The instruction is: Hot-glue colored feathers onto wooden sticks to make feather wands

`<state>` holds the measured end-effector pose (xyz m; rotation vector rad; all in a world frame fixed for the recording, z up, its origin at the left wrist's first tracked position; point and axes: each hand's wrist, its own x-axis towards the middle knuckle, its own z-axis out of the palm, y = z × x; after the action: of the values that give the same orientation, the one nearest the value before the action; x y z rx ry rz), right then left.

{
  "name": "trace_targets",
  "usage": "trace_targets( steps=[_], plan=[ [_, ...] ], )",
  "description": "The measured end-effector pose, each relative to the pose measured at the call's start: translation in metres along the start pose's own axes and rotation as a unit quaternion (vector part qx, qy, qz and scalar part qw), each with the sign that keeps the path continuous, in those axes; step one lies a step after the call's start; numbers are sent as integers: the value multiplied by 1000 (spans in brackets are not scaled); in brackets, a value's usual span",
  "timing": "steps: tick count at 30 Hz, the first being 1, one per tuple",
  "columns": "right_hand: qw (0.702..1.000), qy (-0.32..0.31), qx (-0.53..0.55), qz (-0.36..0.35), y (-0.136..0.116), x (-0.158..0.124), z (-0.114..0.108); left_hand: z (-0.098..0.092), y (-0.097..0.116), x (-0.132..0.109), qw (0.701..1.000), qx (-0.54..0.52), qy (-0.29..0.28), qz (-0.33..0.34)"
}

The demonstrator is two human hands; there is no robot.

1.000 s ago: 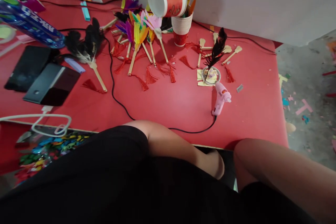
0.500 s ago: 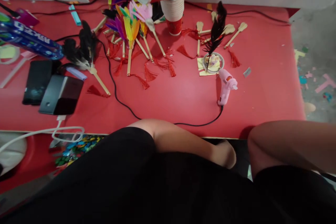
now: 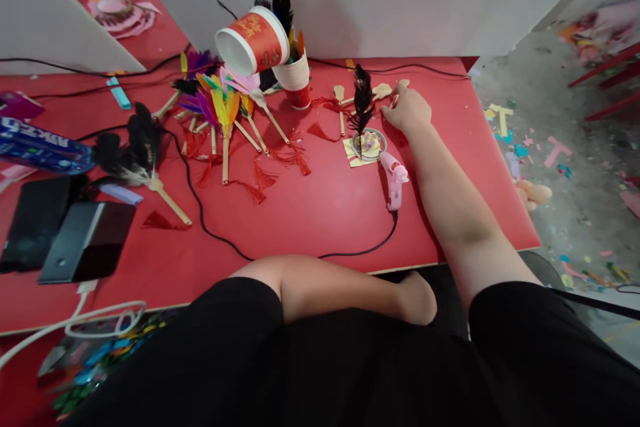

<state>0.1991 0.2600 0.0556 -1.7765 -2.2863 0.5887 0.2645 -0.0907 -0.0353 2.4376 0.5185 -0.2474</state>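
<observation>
My right hand [image 3: 411, 108] reaches over the far right of the red table, its fingers closed around a small wooden fan handle [image 3: 404, 83]; most of that handle is hidden beneath the hand. My left hand [image 3: 419, 297] rests low at the table's front edge, its fingers out of sight. Close to the right hand, a black feather [image 3: 363, 100] stands in a small round dish [image 3: 383, 141] on yellow paper. A pink glue gun [image 3: 394, 180] lies just in front of the dish. More wooden handles [image 3: 342, 113] with red tassels lie left of the right hand.
Colourful feather fans [image 3: 225, 120] lie at centre left, beside stacked paper cups [image 3: 295, 83] with another cup [image 3: 255, 40] tilted on top. A black feather fan [image 3: 150, 153], a blue bottle [image 3: 45, 147] and a dark box [image 3: 87, 240] occupy the left. The glue gun's cord [image 3: 200, 207] crosses the table.
My right arm has stretched forward from the front edge, and the hand is now at the rightmost wooden handle. The view has shifted to the right. My left hand stays low.
</observation>
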Motion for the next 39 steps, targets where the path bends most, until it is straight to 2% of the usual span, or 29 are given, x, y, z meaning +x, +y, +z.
trace_targets(
  steps=[2,4,8,10,12,14,16,17,18,19,20,21,22,23,24,26,28,31,33,35,37,39],
  plan=[
    [999,24,-37,29,6,1,4,-3,0,-4,1000,6,-2,2],
    [997,31,-38,56,17,0,-2,-7,0,-6,1000,13,-4,5],
    [995,56,31,75,44,-15,-27,-19,5,-4,1000,25,-3,18],
    [988,88,108,71,54,-30,-40,-27,11,-4,999,30,1,28],
    [968,122,216,40,55,-52,-52,-38,18,-10,999,26,10,46],
    [936,142,321,-33,45,-83,-59,-53,20,-27,995,3,45,85],
    [910,132,369,-137,24,-122,-60,-68,14,-60,979,-27,138,150],
    [897,119,386,-183,11,-143,-57,-75,6,-82,963,-47,186,189],
    [887,84,396,-223,-2,-164,-52,-79,-4,-106,946,-74,245,199],
    [876,53,406,-255,-15,-184,-44,-83,-16,-132,925,-101,316,186],
    [866,41,413,-278,-27,-203,-35,-84,-29,-157,889,-135,409,153],
    [861,50,412,-294,-38,-219,-24,-84,-42,-180,832,-175,516,101],
    [864,67,393,-307,-47,-232,-12,-84,-54,-201,774,-216,595,18],
    [873,81,366,-313,-55,-243,1,-82,-64,-219,717,-252,648,-53],
    [882,86,342,-313,-61,-251,13,-80,-72,-232,678,-273,676,-95],
    [898,78,305,-306,-67,-260,33,-75,-82,-248,665,-273,680,-144],
    [906,69,285,-305,-62,-263,42,-72,-89,-253,669,-266,671,-175],
    [915,114,253,-293,-30,-262,39,-69,-103,-249,661,-317,660,-166],
    [926,195,230,-227,2,-258,32,-68,-115,-244,633,-407,643,-142],
    [937,244,224,-115,33,-252,29,-68,-124,-240,601,-486,621,-128],
    [958,185,211,-56,55,-242,33,-69,-125,-239,591,-522,603,-117],
    [975,108,188,-45,65,-229,40,-69,-118,-239,608,-529,584,-98]
  ],
)
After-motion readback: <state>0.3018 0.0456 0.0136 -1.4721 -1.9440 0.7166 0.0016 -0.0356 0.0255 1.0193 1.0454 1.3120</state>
